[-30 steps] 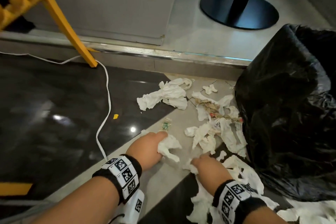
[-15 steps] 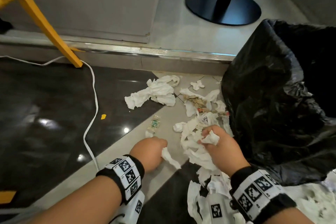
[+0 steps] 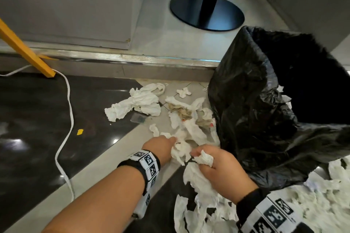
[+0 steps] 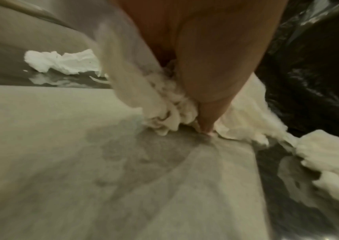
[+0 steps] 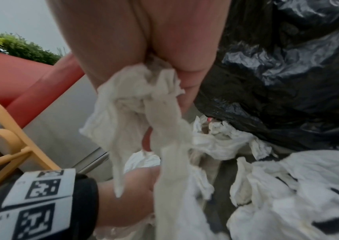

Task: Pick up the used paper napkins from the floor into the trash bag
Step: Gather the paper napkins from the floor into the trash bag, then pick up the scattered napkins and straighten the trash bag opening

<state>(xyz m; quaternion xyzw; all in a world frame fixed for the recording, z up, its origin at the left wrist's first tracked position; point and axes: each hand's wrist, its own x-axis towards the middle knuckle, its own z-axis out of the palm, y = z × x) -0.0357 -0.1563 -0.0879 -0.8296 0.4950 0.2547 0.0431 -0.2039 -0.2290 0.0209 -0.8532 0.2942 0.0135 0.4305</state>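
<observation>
Crumpled white napkins (image 3: 140,103) lie scattered on the floor beside an open black trash bag (image 3: 274,100). My left hand (image 3: 166,147) is low at the floor, its fingers curled round a wad of napkins (image 4: 168,113). Just to its right my right hand (image 3: 206,159) grips a bunch of napkins (image 5: 144,104) whose tails hang down, lifted a little off the floor and close to the bag's near wall (image 5: 287,65). More torn napkins (image 3: 198,213) lie under and behind my right wrist.
A white cable (image 3: 66,138) runs along the dark floor at left. A yellow chair leg (image 3: 24,53) stands at the metal step edge (image 3: 132,60). A black table base (image 3: 206,11) sits on the raised floor behind. A small yellow scrap (image 3: 80,131) lies near the cable.
My left hand moved right and forward into the pile and took hold of more napkins. My right hand lifted its bunch and drew closer to the left hand.
</observation>
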